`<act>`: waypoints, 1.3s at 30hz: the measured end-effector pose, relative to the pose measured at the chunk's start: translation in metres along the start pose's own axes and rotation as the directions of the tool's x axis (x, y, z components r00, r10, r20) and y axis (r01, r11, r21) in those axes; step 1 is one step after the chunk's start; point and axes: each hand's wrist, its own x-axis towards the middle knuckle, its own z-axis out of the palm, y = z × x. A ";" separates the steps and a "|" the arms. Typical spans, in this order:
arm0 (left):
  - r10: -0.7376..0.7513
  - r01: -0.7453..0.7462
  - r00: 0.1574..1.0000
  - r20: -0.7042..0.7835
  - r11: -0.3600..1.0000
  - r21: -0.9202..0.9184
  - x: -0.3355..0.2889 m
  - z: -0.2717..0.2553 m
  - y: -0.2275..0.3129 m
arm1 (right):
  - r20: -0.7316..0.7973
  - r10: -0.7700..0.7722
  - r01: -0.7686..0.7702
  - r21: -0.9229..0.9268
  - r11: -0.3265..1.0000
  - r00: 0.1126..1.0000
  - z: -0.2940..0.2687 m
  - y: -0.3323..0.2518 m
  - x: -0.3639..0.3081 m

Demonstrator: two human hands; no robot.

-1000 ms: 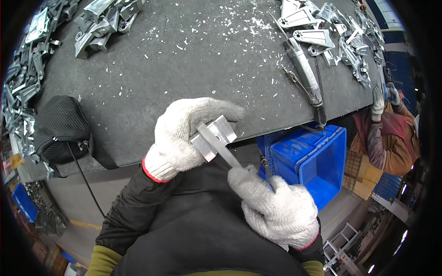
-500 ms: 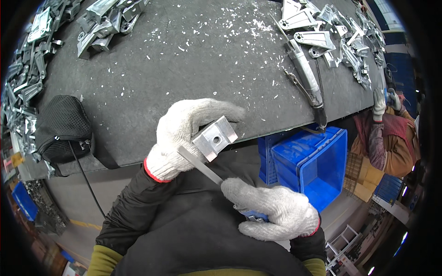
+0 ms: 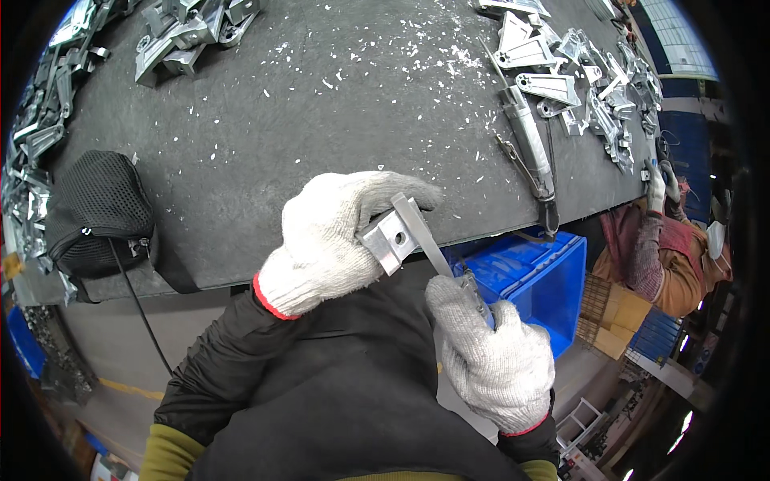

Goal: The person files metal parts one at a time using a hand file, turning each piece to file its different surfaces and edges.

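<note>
My left hand [image 3: 327, 240], in a white knit glove with a red cuff, grips a small silver metal bracket [image 3: 388, 247] with a round hole, just over the table's near edge. In my gloved right hand [image 3: 499, 365] is a flat file [image 3: 425, 236], its blue handle mostly covered by the fingers. The file's blade slants up and left, with its tip end lying against the bracket's right edge. My left fingertips curl behind the bracket and are partly hidden.
Shavings dot the dark table [image 3: 265, 144]. An air tool [image 3: 529, 140] and a pile of metal castings [image 3: 593, 80] lie right; more castings [image 3: 188, 36] and a black mesh bag [image 3: 100, 212] left. Blue crate [image 3: 553, 280] stands below the edge. A co-worker [image 3: 670, 248] works far right.
My right hand has moved right and turned, taking the file from the bracket's lower left side to its right edge. The bracket has shifted slightly right with my left hand.
</note>
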 end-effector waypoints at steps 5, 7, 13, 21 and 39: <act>0.013 -0.013 1.000 -0.024 1.000 0.012 0.000 0.001 0.000 | 0.086 0.088 -0.081 -0.079 0.994 0.992 -0.001 -0.007 -0.001; -0.010 0.010 1.000 -0.018 1.000 0.002 0.000 0.001 -0.001 | 0.084 0.102 -0.096 -0.073 0.993 0.991 0.000 -0.007 -0.001; -0.035 0.035 0.999 0.020 0.999 -0.003 0.001 0.000 0.000 | -0.035 0.110 -0.111 -0.008 0.994 0.993 0.005 -0.006 -0.001; -0.071 0.071 0.997 0.020 0.997 0.008 0.002 -0.001 0.004 | 0.103 0.105 -0.097 -0.078 0.992 0.989 -0.004 -0.010 0.000; -0.044 0.044 0.999 -0.001 0.999 0.018 0.002 0.002 0.001 | 0.157 0.150 -0.132 -0.119 0.984 0.976 -0.009 -0.012 -0.002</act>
